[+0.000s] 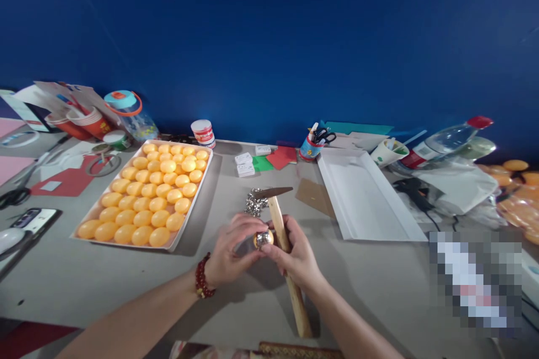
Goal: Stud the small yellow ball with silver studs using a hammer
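Note:
Between my two hands is an orange ping-pong ball (256, 242) with a shiny silver piece (264, 238) across its face. My left hand (231, 249), with a dark red bead bracelet at the wrist, grips the ball from the left with thumb and fingers. From the other side, my right hand (297, 255) pinches it, thumb at the front. A hammer (297, 303) with a wooden handle passes beneath my right hand; I cannot tell if the hand touches it. Just beyond lies a heap of shiny silver pieces (252, 202), partly behind the hammer head.
On the left, a shallow box (174, 244) holds rows of orange balls. A white tray (366, 196) lies right, near a glue gun (415, 193) and a plastic bottle (446, 143). Small white boxes (245, 165), a pen cup (310, 148) and a lidded jar (202, 133) stand toward the back wall.

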Motion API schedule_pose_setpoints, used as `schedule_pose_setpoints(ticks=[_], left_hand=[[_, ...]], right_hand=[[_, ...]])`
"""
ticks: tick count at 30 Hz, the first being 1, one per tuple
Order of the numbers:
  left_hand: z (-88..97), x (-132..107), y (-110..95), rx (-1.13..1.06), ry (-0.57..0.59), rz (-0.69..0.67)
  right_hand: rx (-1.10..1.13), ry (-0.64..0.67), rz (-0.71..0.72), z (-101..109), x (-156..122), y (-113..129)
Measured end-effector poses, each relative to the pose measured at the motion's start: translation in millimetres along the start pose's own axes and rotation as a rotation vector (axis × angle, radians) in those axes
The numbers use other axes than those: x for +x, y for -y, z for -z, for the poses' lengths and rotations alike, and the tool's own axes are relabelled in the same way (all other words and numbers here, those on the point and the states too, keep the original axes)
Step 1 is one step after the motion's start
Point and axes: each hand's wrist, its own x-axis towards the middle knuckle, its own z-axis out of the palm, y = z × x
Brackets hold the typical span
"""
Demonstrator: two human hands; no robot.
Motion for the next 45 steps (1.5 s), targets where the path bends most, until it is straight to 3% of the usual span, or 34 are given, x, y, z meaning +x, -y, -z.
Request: schedule_pose_setpoints(ticks=[6,16,24,36,45], left_hand=[[-1.0,-2,5,0.019,0.025,-0.069],[-1.2,-3,8,-0.073,-0.011,-0.014],[-0.3,-3,8,-0.007,-0.010,-0.029],[0.0,-6,8,0.068,0.029,-0.044],[0.0,-4,10,0.046,0.012,-0.069]], right_hand=[[-0.011,-0.033,-0.013,-1,0,-1],[0.173,0.010,-0.037,-1,0,-11],[0.106,0.016,-0.116,-4,-2,-1],[0.113,0.003,-0.119,-4,-1,-1],[0.242,0.024,-0.139,-8,0,-5]])
